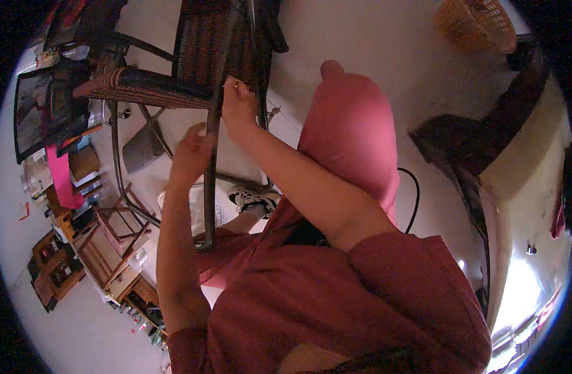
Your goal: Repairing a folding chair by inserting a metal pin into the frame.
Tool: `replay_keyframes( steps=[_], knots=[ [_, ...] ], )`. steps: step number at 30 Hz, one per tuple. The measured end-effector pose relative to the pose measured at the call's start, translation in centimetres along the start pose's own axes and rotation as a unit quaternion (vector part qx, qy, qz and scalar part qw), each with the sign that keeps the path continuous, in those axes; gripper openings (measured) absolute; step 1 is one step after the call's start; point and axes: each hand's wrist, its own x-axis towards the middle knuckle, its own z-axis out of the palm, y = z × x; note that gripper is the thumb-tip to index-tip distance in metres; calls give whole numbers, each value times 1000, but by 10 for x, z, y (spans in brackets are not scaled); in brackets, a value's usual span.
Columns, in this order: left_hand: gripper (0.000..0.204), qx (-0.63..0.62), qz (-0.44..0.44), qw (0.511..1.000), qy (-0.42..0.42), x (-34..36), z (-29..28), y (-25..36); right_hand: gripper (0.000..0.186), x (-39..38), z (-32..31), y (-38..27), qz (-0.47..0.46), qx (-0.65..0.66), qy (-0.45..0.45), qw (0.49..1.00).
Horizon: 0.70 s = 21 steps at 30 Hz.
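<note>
A chair with a dark metal tube frame [212, 174] and a woven brown-and-black strip panel [202, 43] lies tipped in front of me. My left hand [191, 153] is at the near tube, its fingers curled in against it; what they grip, if anything, is hidden. Just beyond, on the tube's right side, my right hand [240, 112] is closed in a pinch close to the metal. Something thin and pale shows at its fingertips, too small to name. Wrapped strands cover a side rail [149, 93] of the chair to the left.
My bent knee [351, 124] in pink trousers is right of the chair, and a patterned shoe [255, 198] is below it. An orange basket [476, 25] stands far right. Wooden furniture [102, 246] lines the left. A black cable [416, 193] curves beside my leg.
</note>
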Motion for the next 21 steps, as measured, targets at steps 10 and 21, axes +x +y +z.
replay_keyframes(
  steps=[10,21],
  knots=[
    [29,-88,-121,989,8,-17,34,-5,27,18,5,24,31,63,-62,996],
    [30,-50,-59,996,53,-24,32,4,10,3,-6,-5,61,279,-82,955]
  ],
)
